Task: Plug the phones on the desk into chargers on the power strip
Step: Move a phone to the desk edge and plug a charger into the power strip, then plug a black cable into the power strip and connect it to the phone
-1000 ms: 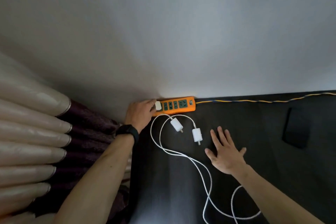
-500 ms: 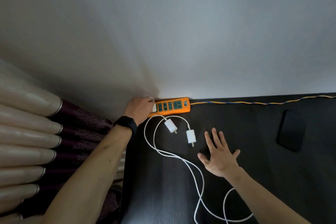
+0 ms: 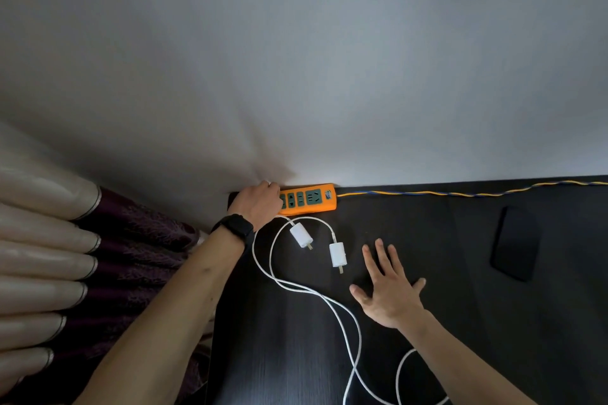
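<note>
Right hand (image 3: 391,293) flat on the desk (image 3: 296,355), fingers (image 3: 382,256) spread, holding nothing; nearer white charger (image 3: 338,255) just left of them, prongs toward the person. Second charger (image 3: 301,235) beyond, by the left hand (image 3: 260,205), its fingers hidden at the left end of the orange power strip (image 3: 309,199): grasp cannot be told. Strip lies along the wall (image 3: 329,76). Phone (image 3: 515,243) well right.

Dim, soft light overall. Bright patch on wall (image 3: 296,76) behind power strip (image 3: 309,199); faint sheen at desk (image 3: 289,368) near edge. Frame edges bowed by wide-angle lens. Focus sharp.
</note>
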The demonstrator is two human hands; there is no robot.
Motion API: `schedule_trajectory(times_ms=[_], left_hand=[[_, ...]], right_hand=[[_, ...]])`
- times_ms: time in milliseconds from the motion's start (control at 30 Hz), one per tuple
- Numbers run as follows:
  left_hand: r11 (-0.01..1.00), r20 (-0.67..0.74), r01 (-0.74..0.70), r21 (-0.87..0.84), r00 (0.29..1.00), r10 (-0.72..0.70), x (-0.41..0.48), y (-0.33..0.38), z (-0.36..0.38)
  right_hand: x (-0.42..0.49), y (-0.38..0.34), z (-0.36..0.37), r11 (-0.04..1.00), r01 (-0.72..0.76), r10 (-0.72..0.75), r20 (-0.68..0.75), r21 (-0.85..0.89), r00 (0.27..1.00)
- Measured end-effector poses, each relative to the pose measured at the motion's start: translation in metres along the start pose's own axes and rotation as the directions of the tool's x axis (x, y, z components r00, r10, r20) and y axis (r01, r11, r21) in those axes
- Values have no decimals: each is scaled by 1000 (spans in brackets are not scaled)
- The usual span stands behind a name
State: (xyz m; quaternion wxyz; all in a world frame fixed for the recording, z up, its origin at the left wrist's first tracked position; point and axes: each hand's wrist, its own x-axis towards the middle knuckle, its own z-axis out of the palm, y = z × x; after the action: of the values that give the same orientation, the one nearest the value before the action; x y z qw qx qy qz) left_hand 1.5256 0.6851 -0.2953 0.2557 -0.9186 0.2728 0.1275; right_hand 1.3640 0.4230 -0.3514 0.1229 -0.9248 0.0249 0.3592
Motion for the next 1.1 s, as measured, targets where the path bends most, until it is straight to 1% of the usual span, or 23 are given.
schedule_trajectory(times_ms=[167, 233, 300, 333, 367, 400, 433, 467, 500, 533, 567, 667, 733, 767, 800, 833, 867, 900, 933, 967, 1000, 1033, 1100], left_hand=[[999, -32, -26, 48, 999, 27, 7, -2, 3], [999, -42, -45, 21, 998, 46, 11, -5, 5], [997, -52, -22, -71, 998, 19, 11, -4, 6], [985, -59, 15, -174, 998, -26, 8, -3, 7], [947, -66, 69, -313, 993, -94, 2, -3, 8], [880, -82, 122, -459, 981, -178, -7, -3, 11], [787, -88, 182, -590, 954, -286, -16, -3, 15], [657, -50, 263, -706, 907, -417, -26, -4, 21], [491, 26, 340, -802, 841, -540, -39, -5, 29], [340, 119, 395, -853, 783, -611, -55, -5, 38], [254, 198, 429, -867, 764, -614, -72, -2, 49], [212, 354, 502, -839, 797, -490, -127, 13, 74], [152, 399, 512, -845, 796, -455, -152, 21, 81], [129, 393, 499, -857, 794, -464, -164, 22, 78], [109, 375, 476, -872, 796, -475, -172, 22, 69], [61, 358, 442, -895, 792, -494, -178, 21, 59], [-11, 357, 409, -912, 781, -513, -183, 16, 44], [-100, 355, 356, -929, 779, -517, -182, 12, 30], [-188, 358, 306, -933, 776, -519, -182, 7, 14], [-274, 360, 247, -929, 774, -521, -181, 2, -1], [-338, 370, 216, -916, 780, -505, -180, -3, -17], [-405, 377, 181, -896, 791, -482, -179, -8, -33], [-518, 392, 141, -844, 821, -416, -174, -14, -59]], right_hand=[[-1, 0, 1, 1000, -5, 5, -6, 11, 1000], [0, 0, 2, 1000, -11, 11, -16, -3, 1000], [0, 0, 2, 1000, -19, 18, -5, -7, 1000], [0, 0, 2, 1000, -16, 16, -5, -5, 1000], [0, 0, 2, 1000, -12, 12, -6, -9, 1000], [0, 0, 1, 1000, -10, 10, -4, -11, 1000], [0, 0, -1, 1000, -11, 11, -1, -4, 1000], [0, 1, -4, 1000, -13, 13, 11, 11, 1000], [0, 2, -7, 1000, -16, 15, 31, 26, 999], [-2, 1, -11, 999, -20, 19, 53, 31, 998], [-2, 1, -14, 999, -25, 23, 72, 35, 997], [-4, -2, -24, 998, -36, 30, 124, 42, 992], [-1, -3, -36, 996, -74, 66, 163, 45, 984], [-1, -9, -44, 995, -93, 85, 168, 42, 982], [-3, -15, -50, 994, -108, 103, 134, 32, 986], [-9, -25, -56, 995, -95, 94, 52, 25, 994], [-17, -38, -59, 998, -46, 49, -68, 37, 996], [-26, -52, -59, 995, 37, -20, -195, 88, 981], [-38, -72, -58, 973, 147, -94, -272, 180, 958], [-51, -94, -55, 924, 236, -156, -268, 300, 951], [-61, -114, -50, 860, 271, -204, -194, 433, 959], [-70, -135, -44, 787, 268, -254, -104, 556, 962], [-77, -171, -30, 669, 231, -336, 10, 706, 942]])
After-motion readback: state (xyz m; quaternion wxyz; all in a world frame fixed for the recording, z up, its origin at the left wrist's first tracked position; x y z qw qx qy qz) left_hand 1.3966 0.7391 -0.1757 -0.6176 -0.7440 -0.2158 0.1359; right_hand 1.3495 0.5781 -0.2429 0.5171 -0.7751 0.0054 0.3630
